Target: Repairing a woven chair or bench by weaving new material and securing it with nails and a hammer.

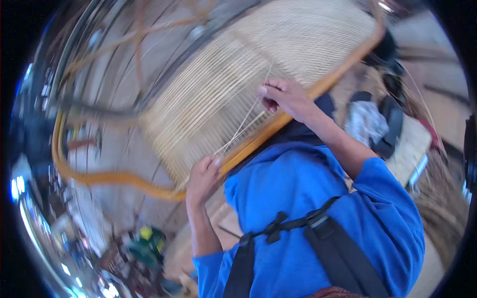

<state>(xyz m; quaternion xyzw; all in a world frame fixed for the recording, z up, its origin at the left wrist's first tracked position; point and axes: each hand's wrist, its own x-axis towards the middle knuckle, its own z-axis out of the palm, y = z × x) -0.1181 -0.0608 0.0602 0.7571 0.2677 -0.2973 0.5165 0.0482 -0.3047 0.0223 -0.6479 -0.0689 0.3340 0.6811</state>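
A chair-like wooden frame (258, 144) with a curved, honey-coloured rail lies across my lap. Pale cane strands (198, 109) are stretched over it in close parallel rows. My left hand (201, 181) is closed around the near rail, its thumb up beside the ends of some loose strands; its fingertips are partly hidden. Above the near rail, my right hand (283, 98) is curled in a pinch on a loose cane strand (246, 119). That strand slants from near my left thumb up to the right hand. Motion blurs the fine detail.
Wooden bars (139, 44) of the frame extend to the upper left over a plank floor (119, 154). To my right are a crumpled white cloth or bag (366, 121) and bundles of brown fibre (442, 193). Green and yellow items (145, 243) lie at the lower left.
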